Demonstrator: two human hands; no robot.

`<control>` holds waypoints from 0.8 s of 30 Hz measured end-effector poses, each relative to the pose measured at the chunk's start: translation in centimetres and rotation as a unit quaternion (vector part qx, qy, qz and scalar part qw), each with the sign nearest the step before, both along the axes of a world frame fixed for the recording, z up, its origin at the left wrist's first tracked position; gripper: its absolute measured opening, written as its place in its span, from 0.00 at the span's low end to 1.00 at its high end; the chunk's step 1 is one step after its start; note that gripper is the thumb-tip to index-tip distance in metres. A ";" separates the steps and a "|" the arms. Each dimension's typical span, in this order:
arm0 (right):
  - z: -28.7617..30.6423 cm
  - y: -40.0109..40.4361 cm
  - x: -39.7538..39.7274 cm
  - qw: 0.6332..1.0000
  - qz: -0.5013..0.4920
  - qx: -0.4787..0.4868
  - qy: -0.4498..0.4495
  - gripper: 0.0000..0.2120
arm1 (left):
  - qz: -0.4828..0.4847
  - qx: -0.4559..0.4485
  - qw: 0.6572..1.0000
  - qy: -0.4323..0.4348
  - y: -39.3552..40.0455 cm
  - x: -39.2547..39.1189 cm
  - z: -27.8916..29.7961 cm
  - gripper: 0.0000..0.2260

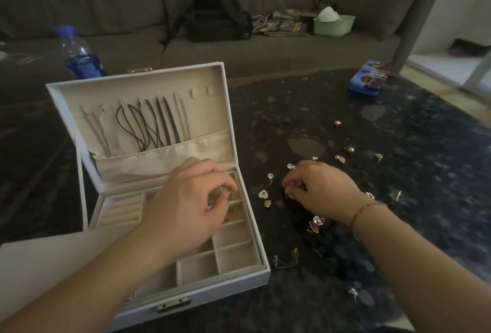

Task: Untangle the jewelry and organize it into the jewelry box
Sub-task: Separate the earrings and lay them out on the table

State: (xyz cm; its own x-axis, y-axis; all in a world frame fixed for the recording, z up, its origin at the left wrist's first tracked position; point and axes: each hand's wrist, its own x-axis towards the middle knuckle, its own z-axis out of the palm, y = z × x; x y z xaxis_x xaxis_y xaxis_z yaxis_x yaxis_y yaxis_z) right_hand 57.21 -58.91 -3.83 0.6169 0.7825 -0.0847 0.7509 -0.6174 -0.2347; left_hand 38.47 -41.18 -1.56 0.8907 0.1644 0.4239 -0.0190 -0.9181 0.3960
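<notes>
An open white jewelry box (255, 274) with beige lining sits at the left of the dark table. Cords and chains (148, 125) hang inside its lid. My left hand (186, 205) hovers over the box's right-hand compartments and pinches a small yellowish piece of jewelry (216, 195). Small orange pieces (231, 217) lie in the compartment below it. My right hand (318, 191) is on the table just right of the box, its fingertips pinching a small earring (288, 194). Several loose earrings and pendants lie scattered around it, among them a white heart (263, 194) and a red gem piece (316, 223).
A thin gold chain (287, 259) lies by the box's front right corner. A blue bottle (79, 53) stands behind the box. A blue tin (369, 78) sits at the table's far right. A sofa behind holds a black backpack (215, 16) and a green bowl (333, 24).
</notes>
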 end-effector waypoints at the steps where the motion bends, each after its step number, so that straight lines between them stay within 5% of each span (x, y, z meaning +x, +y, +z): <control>1: 0.0 -0.1 0.1 1.000 -0.004 0.001 0.004 0.09 | -0.008 0.003 1.000 0.000 -0.5 0.2 0.1 0.06; 7: 0.0 -1.0 0.6 0.999 -0.016 0.011 0.025 0.06 | -0.112 0.032 0.988 0.101 -3.6 2.0 1.9 0.05; 14: 0.4 -2.2 -0.1 0.994 -0.032 0.107 0.001 0.09 | -0.130 0.314 0.867 0.366 -10.4 4.3 2.1 0.07; 24: 1.5 -8.4 1.9 0.927 -0.221 0.303 -0.003 0.05 | -0.063 0.302 0.843 0.440 -13.0 4.4 1.6 0.09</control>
State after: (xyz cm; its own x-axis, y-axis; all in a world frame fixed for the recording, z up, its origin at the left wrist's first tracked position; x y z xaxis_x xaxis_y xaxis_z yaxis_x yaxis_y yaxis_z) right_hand 59.10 -67.30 -2.31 0.8875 0.3554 0.2933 0.4587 -0.6208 -0.6357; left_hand 42.86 -54.22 0.09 0.8981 0.0353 -0.4383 -0.0749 -0.9699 -0.2316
